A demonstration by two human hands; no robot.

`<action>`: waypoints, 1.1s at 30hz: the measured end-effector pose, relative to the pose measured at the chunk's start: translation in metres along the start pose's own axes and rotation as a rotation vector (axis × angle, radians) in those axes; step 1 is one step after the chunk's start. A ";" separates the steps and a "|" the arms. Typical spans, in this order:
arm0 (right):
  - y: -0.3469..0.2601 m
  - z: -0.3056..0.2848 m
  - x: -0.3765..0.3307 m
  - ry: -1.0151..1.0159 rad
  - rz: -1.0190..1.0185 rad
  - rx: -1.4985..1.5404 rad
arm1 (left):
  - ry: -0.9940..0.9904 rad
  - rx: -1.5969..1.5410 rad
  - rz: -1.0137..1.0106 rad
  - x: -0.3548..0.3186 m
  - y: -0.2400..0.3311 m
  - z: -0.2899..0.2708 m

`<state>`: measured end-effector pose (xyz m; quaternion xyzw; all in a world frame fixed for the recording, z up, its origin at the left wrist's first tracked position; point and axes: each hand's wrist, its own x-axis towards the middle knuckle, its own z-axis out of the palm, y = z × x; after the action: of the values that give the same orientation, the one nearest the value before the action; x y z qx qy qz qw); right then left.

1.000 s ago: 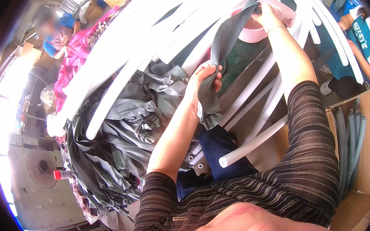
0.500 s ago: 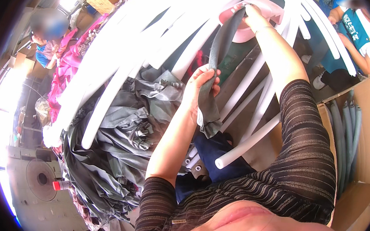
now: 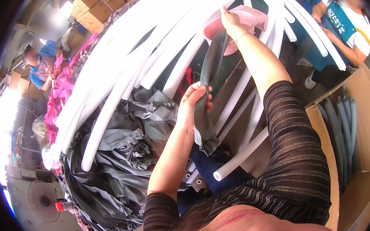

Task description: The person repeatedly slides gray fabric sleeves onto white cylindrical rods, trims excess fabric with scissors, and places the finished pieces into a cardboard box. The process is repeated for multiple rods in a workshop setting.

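My left hand [image 3: 196, 98] is closed around the middle of a long grey fabric sleeve [image 3: 206, 117]. The lower end of the sleeve hangs ruffled below that hand. Its upper part runs up toward my right hand [image 3: 230, 22], whose visible fingers stretch up beside the bright white foam tubes [image 3: 184, 67]. Glare washes out part of those fingers. Just beyond and beside my right hand is a pink plastic piece [image 3: 249, 18]. To the left of my left forearm lies a big heap of grey fabric sleeves [image 3: 122, 141].
An open cardboard box [image 3: 368, 130] at the right holds several grey covered tubes [image 3: 345, 128]. One white tube [image 3: 238, 156] juts toward my lap. A fan [image 3: 42, 200] stands lower left, pink fabric [image 3: 61, 88] hangs at the left, and two other people work at the far sides.
My right hand has shifted left, and its fingers now reach past the sleeve's upper end, which it pinched before. The left hand has lowered slightly, still gripping the sleeve.
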<state>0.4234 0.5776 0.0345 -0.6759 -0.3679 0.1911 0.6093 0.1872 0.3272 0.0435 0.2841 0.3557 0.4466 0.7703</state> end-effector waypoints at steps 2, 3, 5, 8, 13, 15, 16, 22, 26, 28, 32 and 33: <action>-0.005 -0.003 -0.001 -0.056 -0.007 -0.078 | 0.000 -0.018 0.003 0.000 0.000 0.001; -0.008 -0.004 -0.001 -0.070 -0.005 -0.113 | 0.004 -0.018 0.004 0.001 0.000 0.001; -0.010 -0.005 -0.002 -0.088 -0.018 -0.154 | 0.010 -0.019 0.006 0.002 0.000 0.001; -0.010 -0.006 -0.005 -0.095 -0.044 -0.167 | -0.016 0.003 -0.024 0.001 0.000 -0.003; -0.014 -0.008 -0.008 -0.125 -0.023 -0.153 | 0.009 0.003 -0.024 -0.002 -0.001 -0.003; -0.012 -0.006 -0.003 -0.071 -0.040 -0.143 | 0.015 0.016 -0.015 -0.002 0.000 -0.005; -0.011 -0.006 -0.001 -0.045 -0.048 -0.138 | 0.020 0.020 -0.002 -0.002 0.001 -0.005; -0.004 -0.009 0.000 -0.463 -0.013 0.348 | 0.052 0.017 0.071 -0.010 0.005 -0.012; -0.017 -0.021 -0.016 -0.130 -0.205 0.246 | 0.035 0.123 0.185 -0.025 0.004 -0.022; -0.032 -0.030 0.000 -0.119 -0.338 0.205 | 0.008 0.192 0.252 -0.041 0.009 -0.015; -0.081 -0.042 -0.068 -0.287 -0.462 0.436 | 0.030 0.420 0.466 -0.108 0.017 -0.037; -0.106 -0.050 -0.113 -0.424 -0.406 0.551 | 0.016 0.592 0.444 -0.135 0.021 -0.055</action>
<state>0.3565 0.4599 0.1240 -0.3463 -0.5465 0.2937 0.7037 0.0854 0.2231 0.0670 0.5615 0.4052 0.4828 0.5361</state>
